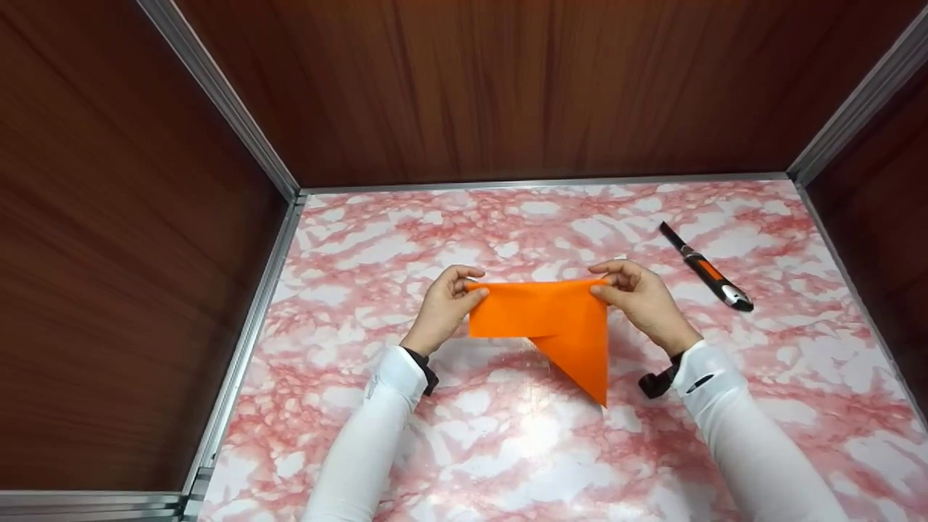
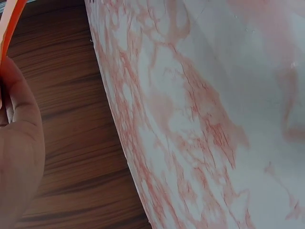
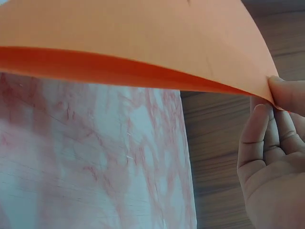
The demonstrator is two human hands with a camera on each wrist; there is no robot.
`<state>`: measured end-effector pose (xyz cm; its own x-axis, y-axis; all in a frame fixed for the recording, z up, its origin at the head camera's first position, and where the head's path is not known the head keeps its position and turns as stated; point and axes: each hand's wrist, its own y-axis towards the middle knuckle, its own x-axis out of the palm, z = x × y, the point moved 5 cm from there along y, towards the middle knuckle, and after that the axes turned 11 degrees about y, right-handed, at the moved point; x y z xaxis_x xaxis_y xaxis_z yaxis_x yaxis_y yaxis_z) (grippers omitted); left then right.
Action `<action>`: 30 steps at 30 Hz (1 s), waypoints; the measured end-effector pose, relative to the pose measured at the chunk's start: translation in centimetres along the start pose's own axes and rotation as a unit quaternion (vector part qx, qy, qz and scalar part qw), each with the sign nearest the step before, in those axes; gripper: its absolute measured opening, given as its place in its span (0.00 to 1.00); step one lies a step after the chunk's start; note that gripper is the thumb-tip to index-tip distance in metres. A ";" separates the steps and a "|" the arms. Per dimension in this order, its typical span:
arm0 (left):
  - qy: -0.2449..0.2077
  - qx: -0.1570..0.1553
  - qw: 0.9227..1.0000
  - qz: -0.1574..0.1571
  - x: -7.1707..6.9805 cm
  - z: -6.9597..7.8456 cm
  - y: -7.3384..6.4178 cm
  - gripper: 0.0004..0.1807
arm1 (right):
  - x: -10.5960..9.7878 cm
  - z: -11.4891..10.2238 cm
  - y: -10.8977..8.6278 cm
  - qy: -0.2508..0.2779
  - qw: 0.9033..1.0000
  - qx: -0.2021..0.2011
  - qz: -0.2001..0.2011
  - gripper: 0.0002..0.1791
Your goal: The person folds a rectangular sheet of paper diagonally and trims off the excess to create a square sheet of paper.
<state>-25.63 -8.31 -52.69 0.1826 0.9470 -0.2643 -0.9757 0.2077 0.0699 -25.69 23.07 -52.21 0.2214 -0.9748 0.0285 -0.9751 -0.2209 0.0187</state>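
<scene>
An orange sheet of folded paper [image 1: 540,308] is held up above the table in the head view, its top edge nearly level and a pointed flap hanging down on the right. My left hand [image 1: 444,308] pinches its upper left corner between thumb and fingers. At the upper right corner, my right hand [image 1: 644,301] pinches it the same way. The right wrist view shows the paper [image 3: 143,38] as two layers bowed apart along the fold, with the right hand [image 3: 276,152] gripping one end. Only a strip of paper [image 2: 10,21] shows beside the left hand [image 2: 21,143] in the left wrist view.
A box cutter with a black and orange handle [image 1: 714,279] lies on the table to the right, beyond the right hand. The red and white marbled tabletop [image 1: 362,254] is bordered by dark wood panels [image 1: 507,87] and metal edging at the back and sides.
</scene>
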 end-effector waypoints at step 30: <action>0.055 0.029 0.998 0.020 -0.3 1.3 0.0 0.14 | 0.9 -2.0 -0.5 -0.125 0.992 0.021 0.025 0.12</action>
<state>-25.52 -8.27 -51.32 0.1265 0.9230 -0.3634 -0.9728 0.1872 0.1368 -24.98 22.36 -50.16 0.1675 -0.9609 -0.2205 -0.9857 -0.1676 -0.0184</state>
